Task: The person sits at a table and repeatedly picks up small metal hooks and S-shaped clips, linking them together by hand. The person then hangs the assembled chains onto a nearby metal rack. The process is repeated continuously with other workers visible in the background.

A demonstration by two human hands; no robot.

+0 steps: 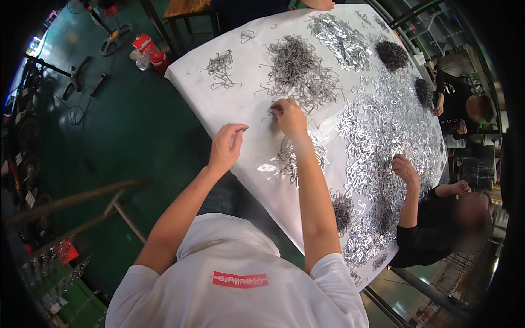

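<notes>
My right hand [290, 116] reaches over the white-covered table with its fingertips pinched together. A thin dark wire hook [267, 119] shows at those fingertips, mostly hidden by them. Just beyond lies a big tangled pile of dark wire hooks [295, 61]. My left hand [223, 147] hovers at the table's near left edge, thumb and forefinger apart, with nothing visible between them. A smaller group of wire hooks [221, 70] is spread out at the far left. Under my right forearm sits a pile of shiny silver metal pieces [289, 158], partly covered by the arm.
Shiny S-shaped hooks [377, 136] cover the table's right side, with dark heaps [391, 56] among them. A co-worker's hand [406, 170] reaches in from the right; other people stand around. A red container [158, 59] stands beyond the left edge. A metal rail [76, 202] runs at lower left.
</notes>
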